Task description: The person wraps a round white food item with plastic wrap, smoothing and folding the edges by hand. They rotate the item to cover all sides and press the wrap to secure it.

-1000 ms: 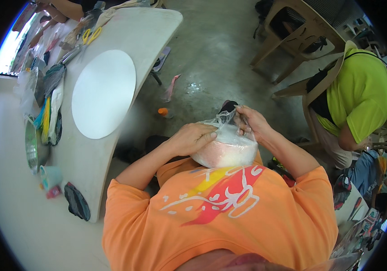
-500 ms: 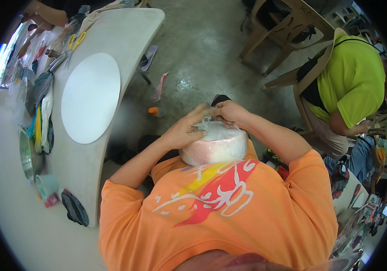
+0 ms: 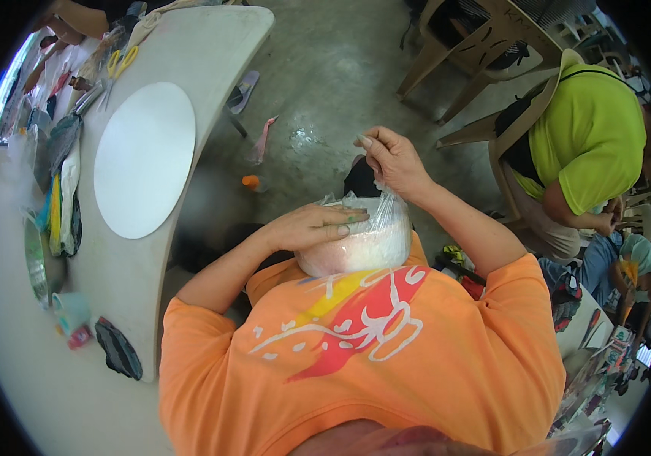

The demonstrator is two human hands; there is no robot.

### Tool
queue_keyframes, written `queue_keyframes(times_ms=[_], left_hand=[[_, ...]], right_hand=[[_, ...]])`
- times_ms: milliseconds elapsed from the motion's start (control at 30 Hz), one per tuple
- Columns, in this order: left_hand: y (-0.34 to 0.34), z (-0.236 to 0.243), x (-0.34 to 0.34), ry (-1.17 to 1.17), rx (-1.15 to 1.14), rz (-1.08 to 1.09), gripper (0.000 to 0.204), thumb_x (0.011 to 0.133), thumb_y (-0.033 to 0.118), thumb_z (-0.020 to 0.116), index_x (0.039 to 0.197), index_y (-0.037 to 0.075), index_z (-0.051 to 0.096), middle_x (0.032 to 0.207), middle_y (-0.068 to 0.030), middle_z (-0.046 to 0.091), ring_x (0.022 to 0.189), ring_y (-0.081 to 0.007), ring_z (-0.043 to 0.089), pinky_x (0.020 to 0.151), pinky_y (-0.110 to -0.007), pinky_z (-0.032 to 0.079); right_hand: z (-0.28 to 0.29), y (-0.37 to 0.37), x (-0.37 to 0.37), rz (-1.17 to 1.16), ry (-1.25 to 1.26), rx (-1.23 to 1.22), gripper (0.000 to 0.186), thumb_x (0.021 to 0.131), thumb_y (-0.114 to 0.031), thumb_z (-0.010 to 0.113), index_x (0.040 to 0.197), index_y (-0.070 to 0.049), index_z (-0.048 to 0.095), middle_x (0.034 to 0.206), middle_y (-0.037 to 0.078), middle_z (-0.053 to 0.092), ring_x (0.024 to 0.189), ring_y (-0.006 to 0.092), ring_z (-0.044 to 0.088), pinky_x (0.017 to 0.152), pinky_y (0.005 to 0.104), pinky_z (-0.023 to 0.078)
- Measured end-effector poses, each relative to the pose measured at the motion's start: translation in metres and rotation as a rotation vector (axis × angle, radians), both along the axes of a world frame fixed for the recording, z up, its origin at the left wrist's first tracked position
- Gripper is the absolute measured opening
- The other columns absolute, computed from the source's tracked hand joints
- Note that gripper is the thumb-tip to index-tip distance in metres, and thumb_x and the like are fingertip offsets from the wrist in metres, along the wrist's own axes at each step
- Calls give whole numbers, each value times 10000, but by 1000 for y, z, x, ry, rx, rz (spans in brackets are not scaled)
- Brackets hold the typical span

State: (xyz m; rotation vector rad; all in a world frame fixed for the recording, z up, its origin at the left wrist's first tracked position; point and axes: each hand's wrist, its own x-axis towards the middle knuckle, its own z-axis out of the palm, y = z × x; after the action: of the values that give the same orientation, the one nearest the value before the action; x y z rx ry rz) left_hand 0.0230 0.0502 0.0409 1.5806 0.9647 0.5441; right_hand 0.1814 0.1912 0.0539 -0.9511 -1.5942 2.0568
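Note:
On my lap, against my orange shirt, rests a round, pale tub-like thing (image 3: 356,251) wrapped in clear plastic. My left hand (image 3: 318,226) lies flat on its top, fingers stretched out across the plastic. Above its far right side, my right hand (image 3: 394,161) is closed on the gathered edge of the clear plastic wrap (image 3: 392,209), which stretches up tight from the tub. What the tub holds cannot be made out through the wrap.
At the left stands a white table (image 3: 211,45) with a white oval board (image 3: 145,159), yellow-handled scissors (image 3: 121,62), folded cloths (image 3: 67,190) and a light-blue cup (image 3: 72,311). An orange-capped bottle (image 3: 252,182) lies on the floor. A person in lime green (image 3: 584,137) sits on a chair at the right.
My right hand has lifted away from the tub, pulling the plastic up with it. My left hand has moved from the far edge to lie flat on top.

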Motion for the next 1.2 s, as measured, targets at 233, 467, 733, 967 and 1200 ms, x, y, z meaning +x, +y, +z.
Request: queue_keyframes(times_ms=[233, 467, 733, 967, 1200], left_hand=[[0, 4, 2, 13, -47, 59, 568, 863, 402, 448, 1275, 10, 442, 1290, -153, 449, 1206, -286, 417, 1001, -355, 308], [-2, -11, 2, -187, -356, 346, 472, 861, 339, 515, 1228, 43, 510, 1065, -115, 496, 1023, -212, 481, 903, -296, 361], [10, -6, 8, 46, -134, 352, 147, 806, 138, 629, 921, 47, 627, 889, -30, 505, 883, -129, 484, 781, -269, 395], [8, -10, 8, -602, -317, 538, 144, 823, 135, 621, 914, 39, 565, 964, -13, 530, 890, -107, 487, 810, -264, 388], [6, -13, 4, -87, -219, 418, 241, 784, 258, 668, 860, 46, 582, 936, -47, 555, 905, -135, 497, 819, -281, 384]], right_hand=[[-24, 9, -8, 140, -159, 496, 197, 863, -196, 576, 911, -4, 579, 661, -8, 520, 621, 67, 466, 568, 230, 394], [-42, -3, -17, 193, -244, 420, 241, 868, -233, 559, 920, 2, 579, 722, 44, 561, 675, 100, 490, 616, 249, 411], [-70, -8, 0, 131, -273, 486, 272, 865, -249, 542, 953, 8, 568, 655, 166, 566, 582, 224, 549, 578, 338, 435], [-53, -13, -4, 373, -217, 788, 236, 853, -219, 543, 961, -11, 564, 711, 213, 589, 671, 349, 596, 606, 401, 455], [-71, -4, -25, 274, -256, 448, 312, 849, -251, 562, 1056, -21, 519, 677, 146, 578, 587, 247, 567, 554, 364, 441]])
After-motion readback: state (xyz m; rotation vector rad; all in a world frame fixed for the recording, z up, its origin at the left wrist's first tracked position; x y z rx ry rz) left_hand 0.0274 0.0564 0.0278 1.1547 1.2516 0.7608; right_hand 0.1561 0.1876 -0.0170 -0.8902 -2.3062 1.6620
